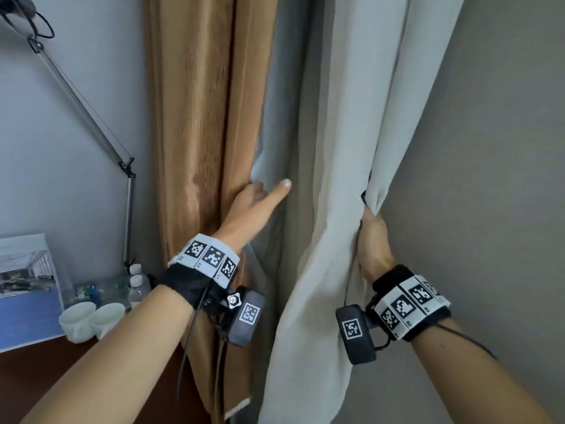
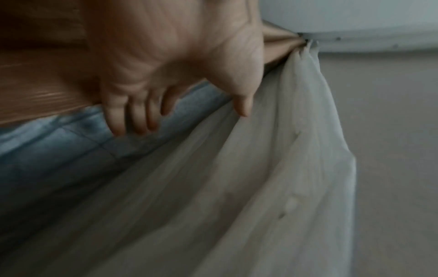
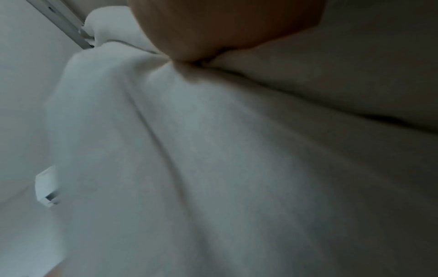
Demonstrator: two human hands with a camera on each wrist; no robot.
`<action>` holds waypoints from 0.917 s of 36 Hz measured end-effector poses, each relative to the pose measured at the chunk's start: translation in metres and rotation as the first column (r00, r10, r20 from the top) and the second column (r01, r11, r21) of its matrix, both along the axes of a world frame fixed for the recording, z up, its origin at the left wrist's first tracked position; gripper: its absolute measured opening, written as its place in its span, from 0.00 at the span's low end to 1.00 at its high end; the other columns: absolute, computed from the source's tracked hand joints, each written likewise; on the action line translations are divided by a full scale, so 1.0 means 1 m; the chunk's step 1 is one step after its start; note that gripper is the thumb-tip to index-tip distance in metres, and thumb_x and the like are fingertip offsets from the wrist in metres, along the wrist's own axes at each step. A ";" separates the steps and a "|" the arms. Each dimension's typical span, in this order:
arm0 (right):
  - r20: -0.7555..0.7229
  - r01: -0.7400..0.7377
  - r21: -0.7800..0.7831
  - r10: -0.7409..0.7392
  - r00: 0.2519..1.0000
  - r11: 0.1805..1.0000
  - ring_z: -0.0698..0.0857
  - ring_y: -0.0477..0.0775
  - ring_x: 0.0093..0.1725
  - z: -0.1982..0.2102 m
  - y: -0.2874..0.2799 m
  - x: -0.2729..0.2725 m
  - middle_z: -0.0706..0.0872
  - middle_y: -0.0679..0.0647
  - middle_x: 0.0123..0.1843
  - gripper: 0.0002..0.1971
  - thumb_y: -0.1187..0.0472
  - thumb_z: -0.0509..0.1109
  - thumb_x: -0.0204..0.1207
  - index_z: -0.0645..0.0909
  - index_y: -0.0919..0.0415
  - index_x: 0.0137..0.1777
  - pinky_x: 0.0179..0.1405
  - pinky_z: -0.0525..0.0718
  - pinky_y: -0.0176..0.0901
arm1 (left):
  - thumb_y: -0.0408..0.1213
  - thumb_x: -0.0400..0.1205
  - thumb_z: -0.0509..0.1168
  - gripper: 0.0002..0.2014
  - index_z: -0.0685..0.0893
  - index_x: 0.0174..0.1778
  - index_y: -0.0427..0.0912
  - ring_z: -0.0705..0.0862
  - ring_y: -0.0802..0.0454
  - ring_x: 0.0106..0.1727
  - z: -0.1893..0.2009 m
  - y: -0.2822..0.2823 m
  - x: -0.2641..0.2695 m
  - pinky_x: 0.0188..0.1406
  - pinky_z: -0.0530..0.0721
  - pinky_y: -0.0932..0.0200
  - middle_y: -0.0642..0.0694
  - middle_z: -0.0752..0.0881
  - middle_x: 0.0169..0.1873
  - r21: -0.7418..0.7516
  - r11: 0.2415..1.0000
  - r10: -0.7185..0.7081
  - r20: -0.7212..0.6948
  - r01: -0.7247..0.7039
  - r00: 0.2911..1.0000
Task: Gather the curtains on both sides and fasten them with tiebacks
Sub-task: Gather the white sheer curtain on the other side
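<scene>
A brown curtain [image 1: 195, 117] hangs on the left, with a pale grey curtain [image 1: 336, 179] beside it on the right. My left hand [image 1: 263, 194] reaches into the seam between them, thumb stretched out over the pale fabric and fingers hidden behind a fold. In the left wrist view the left hand [image 2: 189, 112] has loosely straight fingers lying on bluish fabric below the brown curtain [image 2: 35, 90]. My right hand [image 1: 371, 231] grips the right edge of the pale curtain, bunching it. The right wrist view shows the right hand [image 3: 213, 33] pressed into the pale curtain [image 3: 213, 150].
A dark wooden desk [image 1: 46, 371] stands at the lower left, carrying two white cups [image 1: 91, 319], water bottles [image 1: 137, 286] and a printed card [image 1: 27, 289]. A metal lamp arm [image 1: 88, 111] slants above it. A bare wall [image 1: 504, 148] lies to the right. The curtain rail [image 3: 61, 24] runs overhead.
</scene>
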State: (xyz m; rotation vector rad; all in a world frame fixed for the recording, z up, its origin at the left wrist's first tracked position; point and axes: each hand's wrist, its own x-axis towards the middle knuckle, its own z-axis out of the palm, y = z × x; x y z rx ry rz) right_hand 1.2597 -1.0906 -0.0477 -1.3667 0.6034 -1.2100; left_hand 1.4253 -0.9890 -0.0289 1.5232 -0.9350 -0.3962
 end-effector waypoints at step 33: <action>-0.267 -0.250 0.029 0.248 0.931 0.968 0.81 0.53 0.68 0.006 -0.017 0.076 0.79 0.52 0.72 0.56 0.61 0.86 0.61 0.53 0.57 0.82 0.72 0.77 0.56 | 0.35 0.73 0.79 0.14 0.87 0.54 0.47 0.89 0.60 0.51 -0.023 0.030 0.017 0.53 0.85 0.62 0.56 0.90 0.46 -0.044 0.997 0.060 -0.043 -0.061 0.997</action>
